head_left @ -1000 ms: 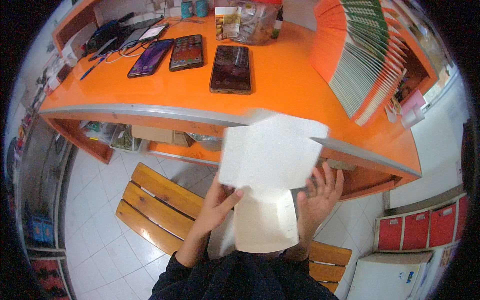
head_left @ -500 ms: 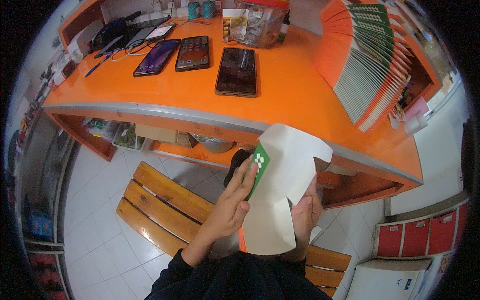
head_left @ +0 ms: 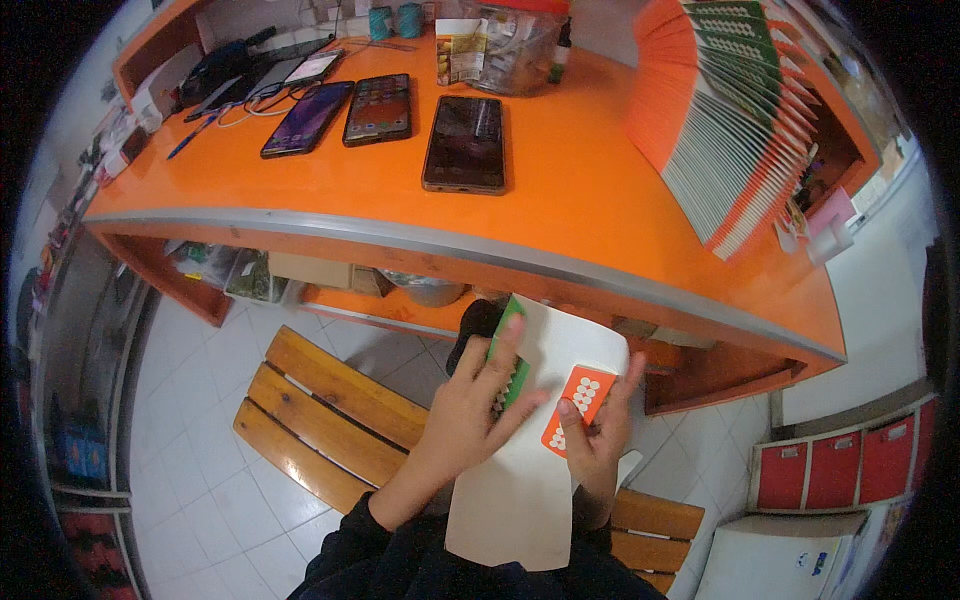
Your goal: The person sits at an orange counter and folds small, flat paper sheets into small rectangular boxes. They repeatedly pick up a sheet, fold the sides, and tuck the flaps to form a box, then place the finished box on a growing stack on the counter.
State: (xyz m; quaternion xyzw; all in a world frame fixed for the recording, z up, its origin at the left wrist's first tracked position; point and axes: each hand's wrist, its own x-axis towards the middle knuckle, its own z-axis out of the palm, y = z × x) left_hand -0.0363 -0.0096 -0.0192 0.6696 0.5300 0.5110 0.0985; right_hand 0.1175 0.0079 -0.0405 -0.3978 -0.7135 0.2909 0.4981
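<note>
Between my hands, below the counter's front edge, is a partly folded cardboard box (head_left: pixel 515 505), plain white inside, with green and orange patterned parts. On its left side my left hand (head_left: pixel 465 410) lies along the green panel (head_left: pixel 512 385). The fingers are stretched along that panel, and the thumb reaches out over the white inside. My right hand (head_left: pixel 603 435) grips the right side, its thumb pressed on the orange flap (head_left: pixel 583 395), which is folded inward. Its other fingers are partly hidden behind the box. A long white panel hangs down toward my body.
On the orange counter (head_left: pixel 330 185) lie several phones, one of them a black phone (head_left: pixel 465 145) near the middle. A fanned stack of flat cartons (head_left: pixel 730 140) leans at the right. A clear jar (head_left: pixel 515 45) stands behind. A wooden slatted bench (head_left: pixel 310 420) is below.
The box has moved down toward my body. Its orange flap now shows folded inward under my right thumb, and my left thumb has spread over the white inside.
</note>
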